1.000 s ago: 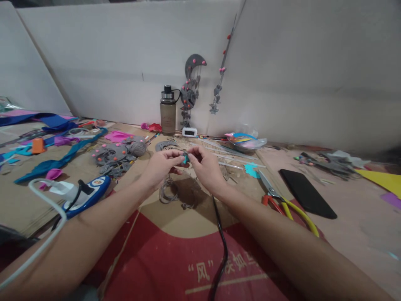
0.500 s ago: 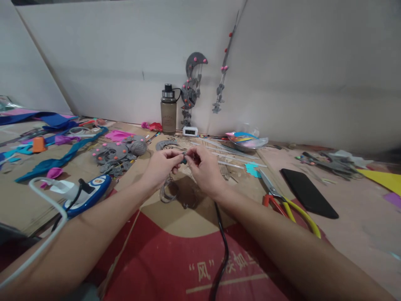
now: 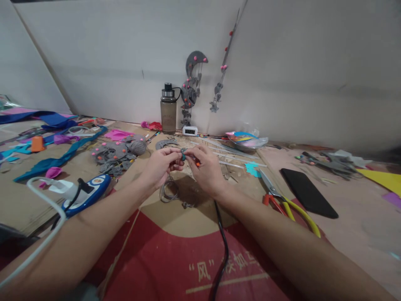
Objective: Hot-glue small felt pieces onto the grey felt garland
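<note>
Both my hands meet over the middle of the cardboard-covered table. My left hand [image 3: 161, 164] and my right hand [image 3: 205, 167] each pinch a small teal bead-like piece [image 3: 183, 155] held between their fingertips. A tiny orange bit shows at my right fingers. A loop of grey yarn [image 3: 168, 193] lies on the cardboard just below my hands. A black cable [image 3: 222, 240] runs from under my right wrist toward me.
Scissors with red and yellow handles [image 3: 283, 201] and a black flat case [image 3: 307, 192] lie to the right. A blue and white glue gun [image 3: 86, 193] sits left, grey felt pieces [image 3: 114, 156] behind it. A bottle [image 3: 168, 109] and small clock [image 3: 189, 131] stand by the wall.
My hands have stayed together on the small teal piece and shifted slightly up and away from me. My fingers have turned it a little.
</note>
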`<state>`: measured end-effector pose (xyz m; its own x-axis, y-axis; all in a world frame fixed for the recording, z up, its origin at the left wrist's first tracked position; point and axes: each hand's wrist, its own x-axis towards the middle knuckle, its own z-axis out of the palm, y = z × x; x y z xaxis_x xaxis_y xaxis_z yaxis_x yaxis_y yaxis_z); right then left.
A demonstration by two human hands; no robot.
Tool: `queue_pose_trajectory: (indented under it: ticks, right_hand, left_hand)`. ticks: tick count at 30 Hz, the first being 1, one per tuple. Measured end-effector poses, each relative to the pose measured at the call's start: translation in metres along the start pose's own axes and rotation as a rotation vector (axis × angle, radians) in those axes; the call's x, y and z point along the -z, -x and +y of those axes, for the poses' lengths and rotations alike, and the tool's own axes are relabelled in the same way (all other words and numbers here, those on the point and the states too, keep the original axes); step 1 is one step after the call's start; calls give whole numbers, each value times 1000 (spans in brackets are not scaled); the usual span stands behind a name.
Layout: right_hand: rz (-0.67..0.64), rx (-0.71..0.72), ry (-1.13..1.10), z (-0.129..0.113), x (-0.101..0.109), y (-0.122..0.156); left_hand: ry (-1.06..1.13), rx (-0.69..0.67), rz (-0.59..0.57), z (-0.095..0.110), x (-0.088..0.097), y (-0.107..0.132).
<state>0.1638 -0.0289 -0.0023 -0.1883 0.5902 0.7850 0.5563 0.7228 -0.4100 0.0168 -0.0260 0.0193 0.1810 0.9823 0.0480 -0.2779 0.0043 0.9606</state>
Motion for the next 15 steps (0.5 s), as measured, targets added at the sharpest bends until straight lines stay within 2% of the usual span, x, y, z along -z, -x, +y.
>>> queue_pose_trajectory:
  ticks: [5,15]
  right_hand:
    - [-14,-28,-6,0,1,0]
    - [-2,-185,-53,-3,5,-3]
  left_hand:
    - [-21,7,21,-1,0,0]
    - [-165,-89,-4,-3,-2,2]
